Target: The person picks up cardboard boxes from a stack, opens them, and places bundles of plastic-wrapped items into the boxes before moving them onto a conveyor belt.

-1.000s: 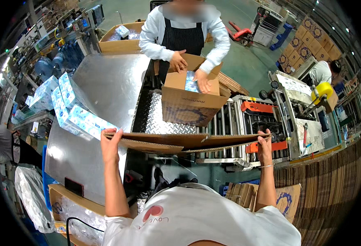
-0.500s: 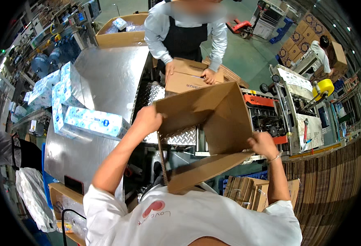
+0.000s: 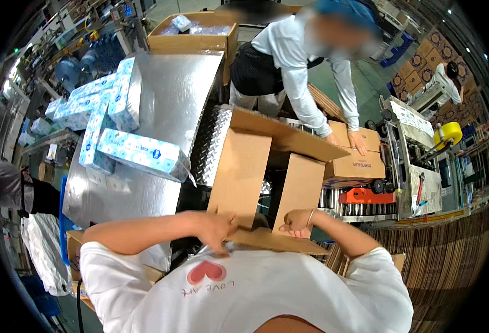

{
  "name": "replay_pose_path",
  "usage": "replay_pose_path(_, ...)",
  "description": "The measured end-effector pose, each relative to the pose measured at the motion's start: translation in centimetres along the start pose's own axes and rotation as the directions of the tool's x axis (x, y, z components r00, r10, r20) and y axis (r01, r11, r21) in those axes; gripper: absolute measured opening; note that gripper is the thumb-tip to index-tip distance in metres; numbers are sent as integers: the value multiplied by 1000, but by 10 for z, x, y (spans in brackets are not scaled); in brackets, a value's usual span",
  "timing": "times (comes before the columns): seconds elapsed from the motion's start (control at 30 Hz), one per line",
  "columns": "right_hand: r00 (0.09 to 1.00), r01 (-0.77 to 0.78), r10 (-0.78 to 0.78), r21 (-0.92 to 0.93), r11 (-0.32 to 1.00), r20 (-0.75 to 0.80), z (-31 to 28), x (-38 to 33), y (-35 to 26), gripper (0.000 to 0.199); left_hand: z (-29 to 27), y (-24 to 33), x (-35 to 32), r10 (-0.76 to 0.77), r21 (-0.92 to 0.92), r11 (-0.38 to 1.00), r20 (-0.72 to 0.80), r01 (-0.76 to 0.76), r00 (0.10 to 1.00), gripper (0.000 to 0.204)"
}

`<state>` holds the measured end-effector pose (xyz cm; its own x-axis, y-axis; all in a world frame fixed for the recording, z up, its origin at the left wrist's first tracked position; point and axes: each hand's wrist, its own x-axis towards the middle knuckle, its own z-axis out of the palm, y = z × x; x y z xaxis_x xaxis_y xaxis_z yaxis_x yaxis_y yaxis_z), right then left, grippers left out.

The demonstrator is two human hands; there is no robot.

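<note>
An open cardboard box (image 3: 237, 172) stands in front of me. Its two side flaps are folded inward, leaving a dark gap between them. The far flap (image 3: 277, 133) stands up and the near flap (image 3: 275, 242) tilts toward my shirt. My left hand (image 3: 216, 228) is at the near left corner, fingers apart and slightly blurred, touching the cardboard. At the near end of the right flap (image 3: 302, 186), my right hand (image 3: 298, 222) has its fingers curled against the cardboard. Beyond the box, a co-worker's hands (image 3: 357, 142) rest on a closed carton (image 3: 355, 164).
Blue-and-white wrapped packs (image 3: 143, 152) lie on a metal table (image 3: 161, 89) at left. A large carton (image 3: 191, 43) stands behind it. At right are a roller conveyor (image 3: 333, 202), a yellow tape roll (image 3: 447, 135) and stacked flat cardboard (image 3: 444, 250).
The tilted box has been set down upright, its side flaps now folded in. Both my hands have moved to its near edge. The co-worker has shifted right along with the closed carton.
</note>
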<state>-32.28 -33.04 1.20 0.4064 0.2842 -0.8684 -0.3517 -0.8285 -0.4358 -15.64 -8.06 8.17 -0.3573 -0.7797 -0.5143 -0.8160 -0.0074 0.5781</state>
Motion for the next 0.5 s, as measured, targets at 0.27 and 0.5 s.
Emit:
replay_pose_path(0.27,-292,-37,-552,-567,823,-781,-208,-54,-78,29,-47,-76,50,-328,50,909,-526,414,785,94)
replay_pose_path(0.5,244,97,-508,-501,860,-826,-53,53,-67,47,2,-124,44,-561,-515,817,-813,261,154,113)
